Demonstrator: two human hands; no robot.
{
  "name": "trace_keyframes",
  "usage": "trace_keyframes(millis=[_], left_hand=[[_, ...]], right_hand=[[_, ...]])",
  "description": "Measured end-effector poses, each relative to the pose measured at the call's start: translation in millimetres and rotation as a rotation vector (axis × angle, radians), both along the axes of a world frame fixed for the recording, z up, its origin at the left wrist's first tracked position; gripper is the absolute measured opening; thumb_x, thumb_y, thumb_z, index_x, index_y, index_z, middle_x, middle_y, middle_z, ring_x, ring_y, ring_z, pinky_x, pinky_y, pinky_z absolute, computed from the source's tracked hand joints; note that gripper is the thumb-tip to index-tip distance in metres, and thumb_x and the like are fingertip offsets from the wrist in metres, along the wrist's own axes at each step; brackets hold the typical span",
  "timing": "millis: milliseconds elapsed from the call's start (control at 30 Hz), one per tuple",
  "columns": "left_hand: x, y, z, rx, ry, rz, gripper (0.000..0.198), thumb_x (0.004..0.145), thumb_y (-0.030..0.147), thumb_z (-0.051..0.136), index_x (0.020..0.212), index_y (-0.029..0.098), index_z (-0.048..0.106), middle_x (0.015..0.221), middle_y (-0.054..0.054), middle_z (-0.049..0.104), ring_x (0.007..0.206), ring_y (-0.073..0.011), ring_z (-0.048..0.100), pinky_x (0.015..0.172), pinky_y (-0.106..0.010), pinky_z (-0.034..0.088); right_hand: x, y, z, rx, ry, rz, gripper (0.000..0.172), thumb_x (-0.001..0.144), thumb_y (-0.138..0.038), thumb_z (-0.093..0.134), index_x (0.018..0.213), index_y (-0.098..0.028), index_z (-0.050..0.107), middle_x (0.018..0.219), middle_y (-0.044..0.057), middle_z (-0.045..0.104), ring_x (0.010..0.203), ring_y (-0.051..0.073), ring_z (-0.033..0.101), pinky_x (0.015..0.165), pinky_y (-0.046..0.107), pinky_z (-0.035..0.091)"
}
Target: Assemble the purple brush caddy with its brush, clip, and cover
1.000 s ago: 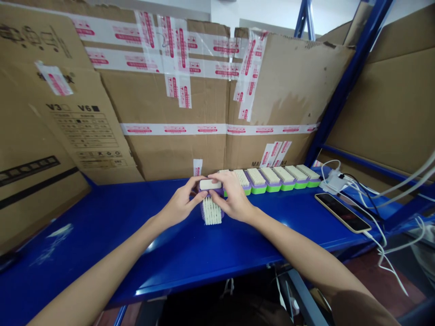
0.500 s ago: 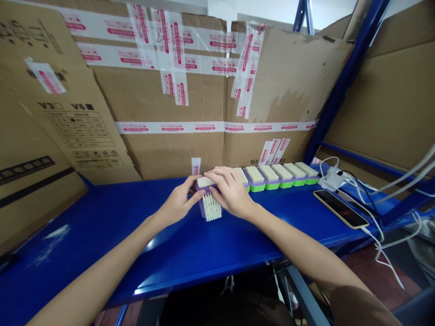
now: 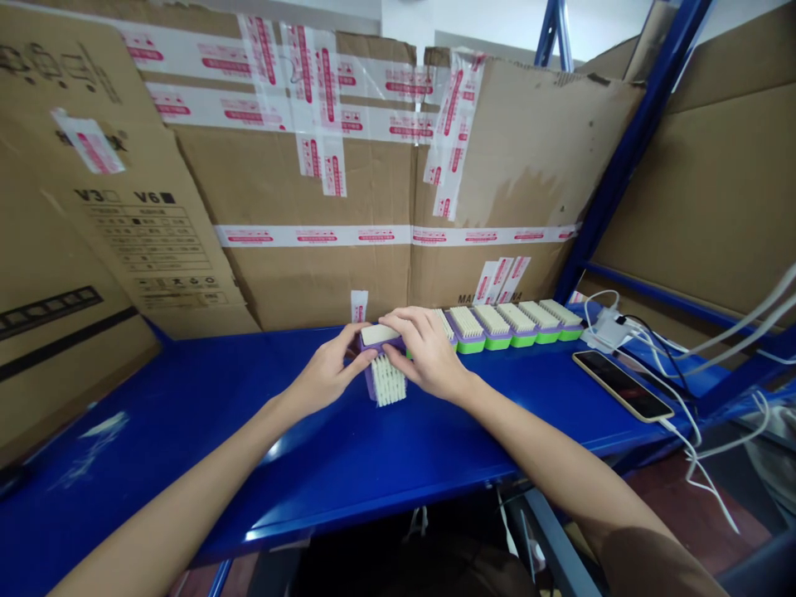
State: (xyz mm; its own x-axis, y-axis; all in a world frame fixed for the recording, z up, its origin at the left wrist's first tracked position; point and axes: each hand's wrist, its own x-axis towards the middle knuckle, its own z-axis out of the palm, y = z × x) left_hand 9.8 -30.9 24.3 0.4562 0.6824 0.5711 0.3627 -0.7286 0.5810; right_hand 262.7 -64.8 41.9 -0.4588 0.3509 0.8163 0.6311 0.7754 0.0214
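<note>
White-topped purple piece [image 3: 378, 336] is between both hands [image 3: 328, 369] [image 3: 434, 355].

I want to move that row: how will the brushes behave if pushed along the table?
The brushes would probably slide rather than roll, since they look blocky and the table looks glossy. They seem unlikely to tip, sitting low and broad. Pushing one may nudge its neighbour, as they stand side by side.

Taped cardboard [image 3: 298, 182] stands behind the glossy blue shelf [image 3: 186, 398], pale wall [image 3: 473, 21] above, reddish floor [image 3: 659, 485] below.
</note>
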Motion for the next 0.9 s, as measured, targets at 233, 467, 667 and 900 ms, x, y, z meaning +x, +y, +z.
trace_keyframes(millis=[233,467,667,900], left_hand=[[0.6,-2.3,0.9,-0.027,-0.002,-0.005,0.054,0.114,0.065,0.061,0.146,0.021,0.064,0.119,-0.010,0.084,0.095,-0.0264,0.082,0.088,-0.041,0.068],[0.3,-1.5,0.1,-0.040,-0.002,0.004,0.053,0.114,0.064,0.062,0.146,0.022,0.063,0.118,-0.009,0.084,0.096,-0.0263,0.082,0.089,-0.041,0.067],[0.0,-1.7,0.3,-0.021,-0.009,0.003,0.049,0.115,0.062,0.062,0.144,0.021,0.064,0.119,-0.009,0.084,0.096,-0.0266,0.082,0.089,-0.041,0.068],[-2.0,1.9,-3.8,-0.013,0.005,0.004,0.049,0.115,0.061,0.062,0.145,0.022,0.064,0.121,-0.011,0.084,0.101,-0.0285,0.083,0.091,-0.042,0.067]], right_hand=[[-0.7,7.1,-3.5,-0.003,-0.026,0.042,0.054,0.120,-0.027,0.055,0.173,-0.026,0.047,0.152,0.015,0.072,0.151,0.034,0.061,0.126,0.062,0.055],[-2.3,-3.5,-1.6,-0.004,0.005,-0.034,0.041,0.118,-0.025,0.062,0.158,-0.031,0.063,0.136,0.014,0.072,0.127,0.034,0.068,0.108,0.056,0.061],[0.1,-2.1,3.9,-0.035,0.006,0.016,0.046,0.119,-0.028,0.060,0.165,-0.027,0.056,0.150,0.017,0.069,0.140,0.035,0.066,0.116,0.057,0.059],[-1.5,2.2,-0.6,-0.041,0.002,0.031,0.042,0.119,-0.027,0.059,0.161,-0.024,0.058,0.147,0.017,0.072,0.137,0.034,0.069,0.115,0.056,0.059]])
